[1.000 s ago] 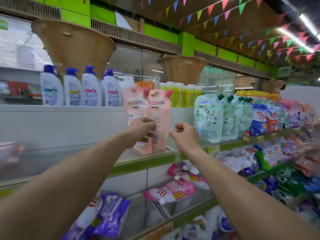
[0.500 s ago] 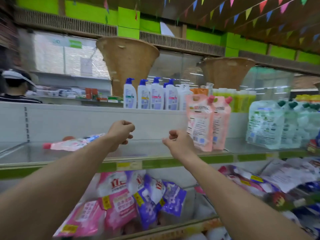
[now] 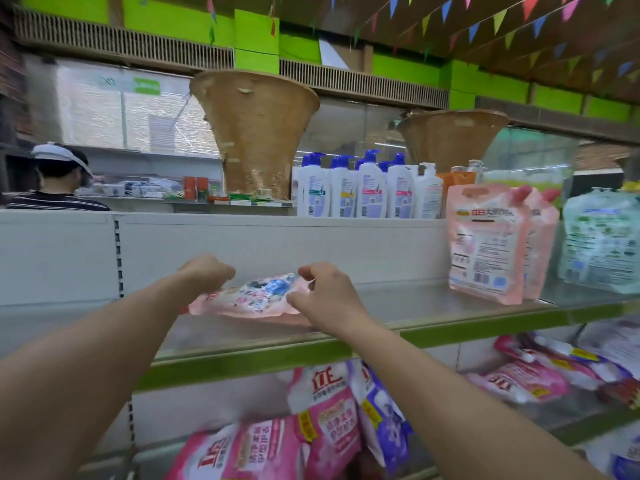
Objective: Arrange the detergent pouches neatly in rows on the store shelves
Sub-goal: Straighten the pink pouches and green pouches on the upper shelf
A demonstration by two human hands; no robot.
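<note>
A pale pink detergent pouch [image 3: 256, 299] with a blue flower print lies flat on the steel shelf [image 3: 408, 306]. My left hand [image 3: 207, 273] grips its left end with curled fingers. My right hand [image 3: 325, 296] pinches its right end. Two upright pink pouches [image 3: 485, 244] stand on the same shelf to the right, with a green-white pouch [image 3: 601, 240] beside them.
Pink and purple pouches [image 3: 329, 407] lie jumbled on the lower shelf. White pump bottles [image 3: 360, 188] and two woven baskets [image 3: 256, 133] stand behind the white back panel. A person in a white visor [image 3: 59, 174] is at the far left.
My view swung left along the shelf. Both hands, empty fists half a second ago, moved onto the flat pink pouch and now hold its two ends.
</note>
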